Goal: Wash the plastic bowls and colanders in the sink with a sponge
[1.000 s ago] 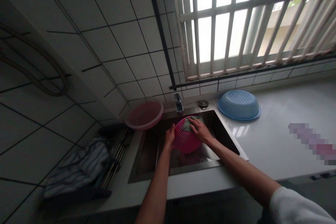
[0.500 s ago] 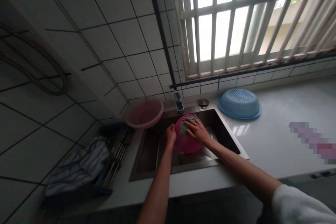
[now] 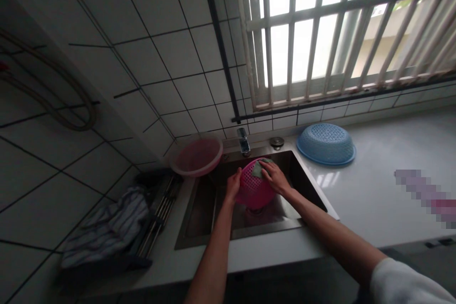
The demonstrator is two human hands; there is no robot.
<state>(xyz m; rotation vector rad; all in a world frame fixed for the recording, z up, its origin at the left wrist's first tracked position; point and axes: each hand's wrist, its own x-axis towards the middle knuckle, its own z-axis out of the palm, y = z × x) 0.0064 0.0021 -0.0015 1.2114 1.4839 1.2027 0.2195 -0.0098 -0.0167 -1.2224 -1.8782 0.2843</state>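
Inside the rectangular stainless-steel sink, a bright pink, perforated plastic basket is held tilted between 2 hands; whether it touches the sink floor cannot be told. The left hand is gripping its left rim. The right hand, fingers stretched, holds a thin green cloth against the upper right of the basket. By my reading, work on this basket is under way and unfinished, since cloth and basket are both in hand. How much of its surface the cloth has covered does not show. A blue, oval, perforated plastic basin lies upside down on the pale, glossy counter, right of the sink; whether it counts as done is unclear.

For moving, the widest room seems to be right, where the counter runs on from the sink edge. Far and left look tighter: the chrome faucet stands just beyond the basket, and a translucent pinkish round basin overlaps the sink's far left corner. Lifting that way could bump either. The near sink edge passes below both forearms.
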